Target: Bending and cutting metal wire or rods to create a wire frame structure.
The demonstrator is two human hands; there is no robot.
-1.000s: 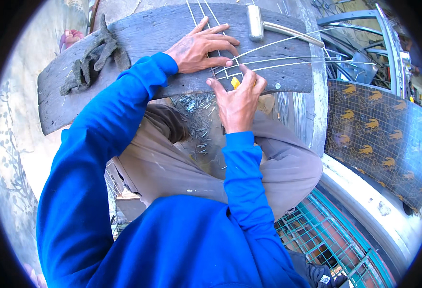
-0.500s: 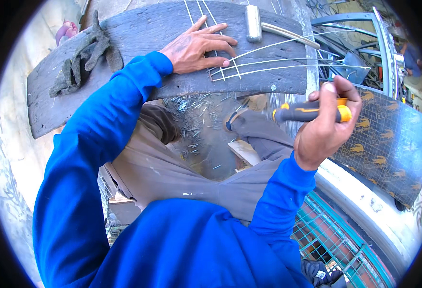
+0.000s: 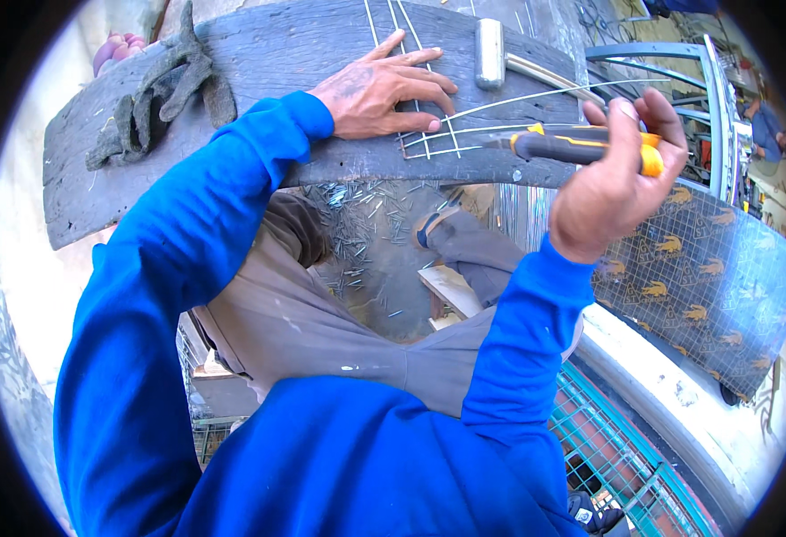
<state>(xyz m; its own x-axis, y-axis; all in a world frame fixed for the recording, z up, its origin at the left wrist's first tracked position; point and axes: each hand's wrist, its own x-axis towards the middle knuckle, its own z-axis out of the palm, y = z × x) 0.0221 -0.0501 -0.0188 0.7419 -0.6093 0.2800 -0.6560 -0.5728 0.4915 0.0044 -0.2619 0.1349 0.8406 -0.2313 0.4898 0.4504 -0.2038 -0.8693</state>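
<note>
My left hand (image 3: 382, 97) lies with fingers spread on thin metal rods (image 3: 454, 137), which cross one another on a dark, worn wooden plank (image 3: 294, 54). Longer rods fan out from the crossing toward the right, past the plank's edge. In my right hand (image 3: 621, 183) is a pair of pliers (image 3: 558, 148) with black and yellow handles. Their jaws point left, over the near right part of the plank, close to the rods. Whether the jaws touch a rod I cannot tell.
A hammer (image 3: 490, 55) with a metal handle lies behind the rods. Grey work gloves (image 3: 174, 89) rest on the plank's left. Cut metal bits (image 3: 357, 228) litter the floor below. At right stand a patterned dark sheet (image 3: 688, 277) and a metal frame (image 3: 715, 116).
My right hand has moved up and away from me with the pliers, whose jaws are now over the plank's near edge. My left hand stays spread on the rods. The view has shifted slightly.
</note>
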